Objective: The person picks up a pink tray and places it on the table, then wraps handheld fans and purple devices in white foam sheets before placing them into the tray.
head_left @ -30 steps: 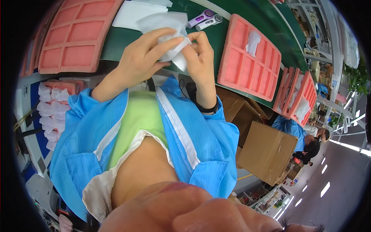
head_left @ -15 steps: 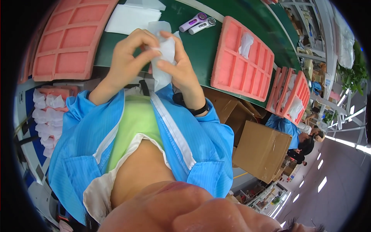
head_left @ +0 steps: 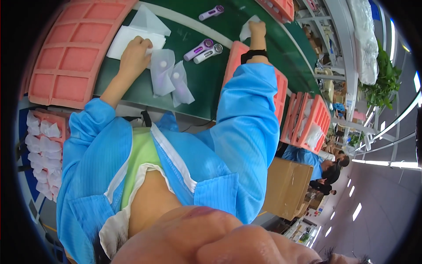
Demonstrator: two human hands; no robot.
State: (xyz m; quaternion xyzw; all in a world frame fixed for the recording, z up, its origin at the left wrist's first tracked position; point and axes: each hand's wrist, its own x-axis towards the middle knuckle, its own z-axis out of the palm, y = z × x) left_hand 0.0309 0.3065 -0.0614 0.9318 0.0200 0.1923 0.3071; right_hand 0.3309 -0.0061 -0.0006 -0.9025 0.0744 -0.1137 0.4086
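Note:
My right hand (head_left: 257, 29) reaches far out over the green work surface, its fingers closed on a white translucent pouch (head_left: 246, 30); what is inside cannot be made out. My left hand (head_left: 135, 56) rests on a stack of white sheets (head_left: 118, 43), fingers curled, and what they grip is hidden. Beside it lie two frosted pouches, one (head_left: 161, 81) overlapping the other (head_left: 182, 90), each with a round white spot. To their right are a purple handheld device (head_left: 198, 49) and a silver one (head_left: 208, 53), side by side.
Another purple device (head_left: 211, 13) lies farther off on the green surface (head_left: 132, 88). A pink compartment tray (head_left: 79, 42) stands at the left; a second (head_left: 229, 66) is partly hidden by my right arm. More trays with white pouches (head_left: 310, 123), cardboard boxes (head_left: 288, 187) and co-workers are at the right.
My hands were together on a white pouch; now they are apart. The right has stretched far forward with a pouch, the left has moved onto the sheets. Two pouches now show between.

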